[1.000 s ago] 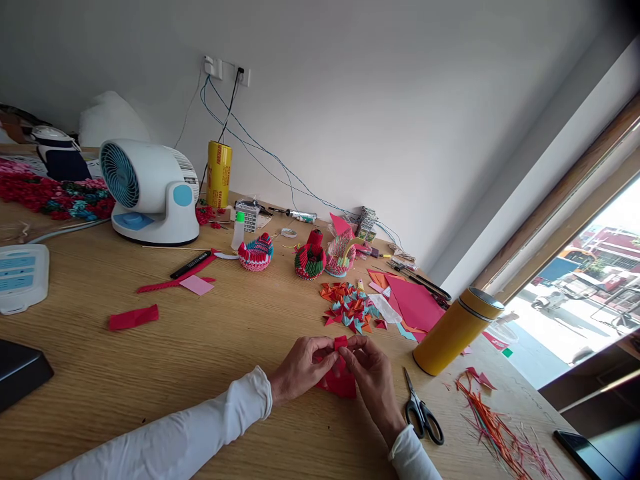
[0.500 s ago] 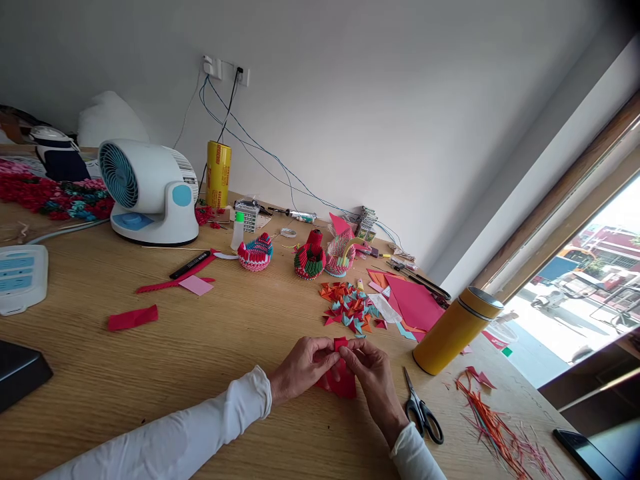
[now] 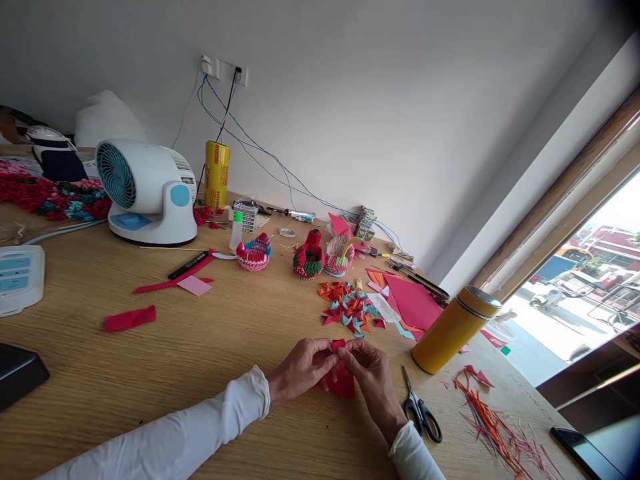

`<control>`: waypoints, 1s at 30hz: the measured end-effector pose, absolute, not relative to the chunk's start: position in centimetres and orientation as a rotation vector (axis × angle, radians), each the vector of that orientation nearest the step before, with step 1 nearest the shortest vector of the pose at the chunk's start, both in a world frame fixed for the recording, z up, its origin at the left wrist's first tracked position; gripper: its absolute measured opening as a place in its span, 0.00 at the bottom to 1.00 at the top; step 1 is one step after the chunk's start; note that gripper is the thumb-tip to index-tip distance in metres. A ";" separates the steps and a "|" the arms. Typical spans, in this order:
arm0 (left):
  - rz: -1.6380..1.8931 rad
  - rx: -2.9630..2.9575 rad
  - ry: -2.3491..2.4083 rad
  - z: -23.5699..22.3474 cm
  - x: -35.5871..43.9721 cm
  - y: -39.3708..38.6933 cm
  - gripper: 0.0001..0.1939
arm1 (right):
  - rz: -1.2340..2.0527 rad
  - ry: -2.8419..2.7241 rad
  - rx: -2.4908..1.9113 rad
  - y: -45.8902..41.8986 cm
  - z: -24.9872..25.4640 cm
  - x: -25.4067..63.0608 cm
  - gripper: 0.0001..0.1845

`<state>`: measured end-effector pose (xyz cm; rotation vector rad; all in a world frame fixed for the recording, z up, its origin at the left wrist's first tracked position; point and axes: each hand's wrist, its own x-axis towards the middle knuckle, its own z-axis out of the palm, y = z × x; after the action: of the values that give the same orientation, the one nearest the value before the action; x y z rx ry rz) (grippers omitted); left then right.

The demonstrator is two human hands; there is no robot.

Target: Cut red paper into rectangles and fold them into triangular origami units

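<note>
Between my two hands is a piece of red paper (image 3: 343, 383), its upper edge folded over and its lower part hanging just above or on the table. My left hand (image 3: 306, 371) pinches the folded edge from the left with thumb and fingers. From the right, my right hand (image 3: 371, 373) pinches the same edge, thumb in front. Parts of the paper are hidden behind the fingers. Black-handled scissors (image 3: 421, 412) lie beside my right hand. Beyond the hands is a pile of small folded orange, red and blue paper pieces (image 3: 350, 308).
A yellow flask (image 3: 454, 331) stands at the right, near thin paper strips (image 3: 487, 420) and a phone (image 3: 590, 453). Behind are folded-paper baskets (image 3: 254, 253), a glue bottle (image 3: 237, 231) and red sheets (image 3: 413, 303). A white fan (image 3: 150, 193) and a red paper strip (image 3: 131, 319) are at left.
Both hands stay in nearly the same place, still pinching the red paper. The paper's top edge sits slightly lower between the fingers. The whole view has shifted very slightly.
</note>
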<state>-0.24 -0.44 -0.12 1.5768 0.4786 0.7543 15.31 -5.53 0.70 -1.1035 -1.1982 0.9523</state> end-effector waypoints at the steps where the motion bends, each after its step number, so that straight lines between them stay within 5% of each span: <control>1: 0.754 1.554 0.469 -0.1 -0.2 -0.5 0.20 | 0.951 -1.198 -1.106 -5.5 0.7 15.3 0.15; 30: 0.803 1.615 0.586 0.1 -0.2 -0.5 0.22 | 0.772 -1.221 -1.191 -5.9 1.5 15.3 0.17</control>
<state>-0.20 -0.48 0.07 1.6149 0.5858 0.8034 15.28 -5.90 1.48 -1.1915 -1.2208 0.7723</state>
